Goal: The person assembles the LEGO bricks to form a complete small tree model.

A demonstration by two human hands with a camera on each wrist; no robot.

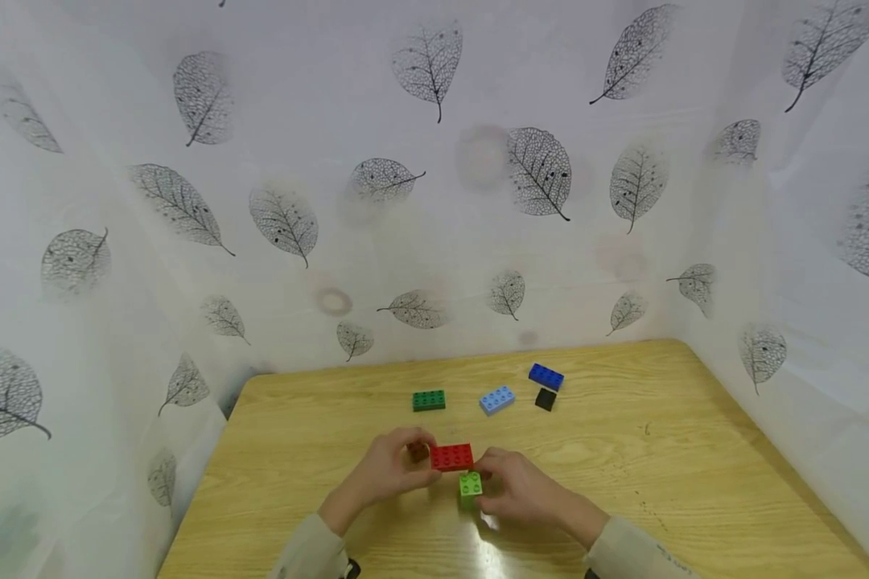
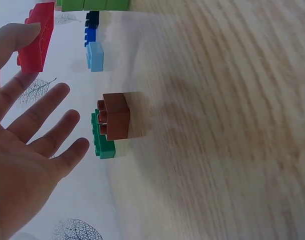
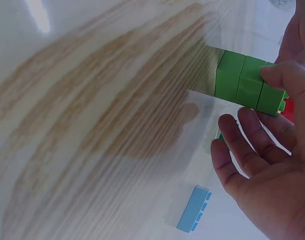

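Note:
My left hand [image 1: 391,466] pinches a red toy brick [image 1: 451,457] by its left end between thumb and forefinger, its other fingers spread. In the left wrist view the red brick [image 2: 37,47] is clear of the tabletop. My right hand [image 1: 514,486] grips a stack of lime green bricks [image 1: 471,488] near its top. The right wrist view shows three layers in this green stack [image 3: 245,82], its base at the table. From above, the red brick lies just behind the stack; whether they touch I cannot tell. A brown brick [image 2: 116,116] stands by my left hand, partly covered in the head view.
Behind the hands on the wooden table [image 1: 275,450] lie a dark green brick [image 1: 429,400], a light blue brick [image 1: 496,400], a blue brick [image 1: 546,376] and a small black brick [image 1: 545,399]. A leaf-patterned white curtain [image 1: 449,249] borders the table's back and sides.

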